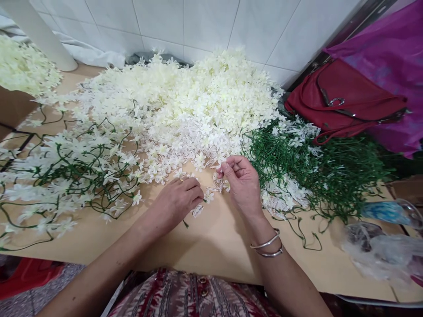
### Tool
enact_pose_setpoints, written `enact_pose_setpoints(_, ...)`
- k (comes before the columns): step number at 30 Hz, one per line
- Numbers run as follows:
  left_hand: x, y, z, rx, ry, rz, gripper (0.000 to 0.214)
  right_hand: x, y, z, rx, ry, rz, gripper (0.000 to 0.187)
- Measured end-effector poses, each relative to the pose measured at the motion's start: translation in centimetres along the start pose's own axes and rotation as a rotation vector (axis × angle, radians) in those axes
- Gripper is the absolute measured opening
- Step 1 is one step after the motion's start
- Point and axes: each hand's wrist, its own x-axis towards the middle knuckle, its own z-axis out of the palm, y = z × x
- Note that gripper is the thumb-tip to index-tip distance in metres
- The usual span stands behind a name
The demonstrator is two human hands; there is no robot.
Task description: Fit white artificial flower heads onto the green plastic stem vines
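My left hand (pixel 185 196) is closed, knuckles up, around a green artificial flower stem. The stem's green end (pixel 186 224) pokes out below it, and a white flower (pixel 208 196) shows at its fingertips. Higher and to the right, my right hand (pixel 243 180) pinches a small white artificial flower (pixel 219 171), mostly covered by the thumb and finger. A few loose white flowers (pixel 197 211) lie on the table between the hands. Just beyond them spreads a large heap of cream-white artificial flowers (pixel 211 97).
Green stems with white flowers (pixel 79 167) lie tangled at the left. Bare green stems (pixel 284 154) are piled at the right. Behind them sit a red handbag (pixel 346 94) and a purple bag (pixel 383 48). Clear plastic bags (pixel 386 251) rest at the right of the brown tabletop (pixel 224 246).
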Motion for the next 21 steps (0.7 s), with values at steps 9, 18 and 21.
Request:
enact_pose_setpoints(9,0.5,0.8,-1.2,-0.619,0.465,-0.377,0.015,-0.1,-1.0,0.1,0.260,-0.199,0.349,0.041)
enact_pose_setpoints(18,0.8,1.4,0.3,-0.875,0.541,-0.424,0.011,-0.6,-0.7,0.3,0.218,-0.326,0.439,0.036)
enact_pose_setpoints(21,0.7,1.3,0.3,-0.881,0.534,-0.432,0.012,-0.6,-0.8,0.2,0.209,-0.331,0.445,0.037)
